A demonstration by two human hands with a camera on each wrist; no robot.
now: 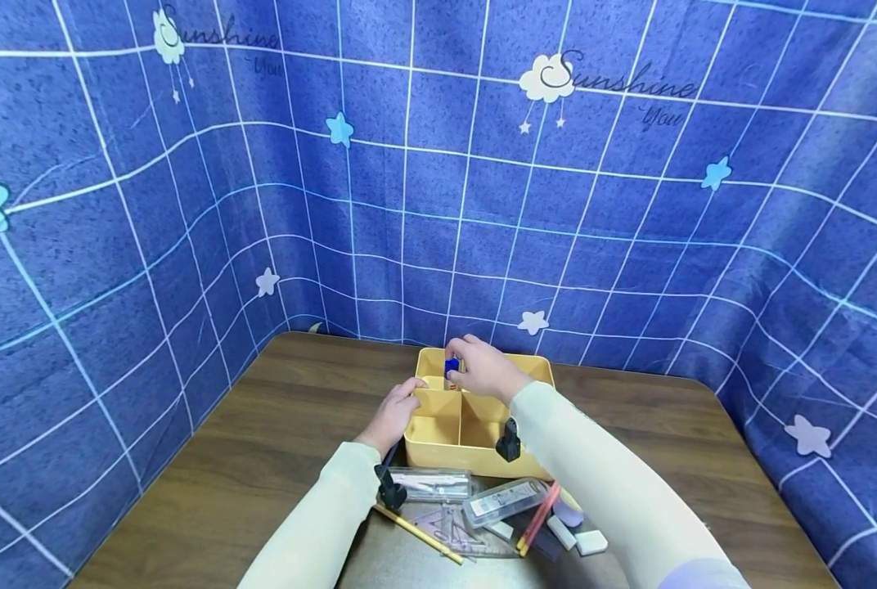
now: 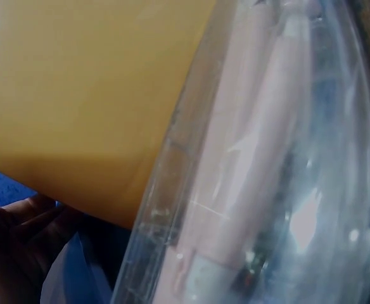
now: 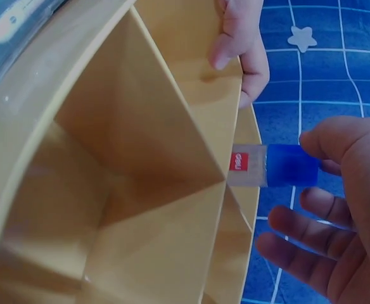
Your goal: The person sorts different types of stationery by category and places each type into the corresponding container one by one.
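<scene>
Pinching the bottle (image 3: 248, 166) by its blue cap (image 3: 293, 166), my right hand (image 1: 488, 370) has it pretty much upright, pointing down into the back row of the box (image 1: 468, 458), left hand (image 1: 393, 414) gripping the left side.

Clear bottle (image 3: 256, 170) with blue cap and red label, upright, pinched by right fingers (image 1: 456, 348), at the back-left compartment of a yellow plastic divided box (image 1: 446, 455), lower centre of the head view, left fingers (image 1: 411, 385) touching its left rim
</scene>
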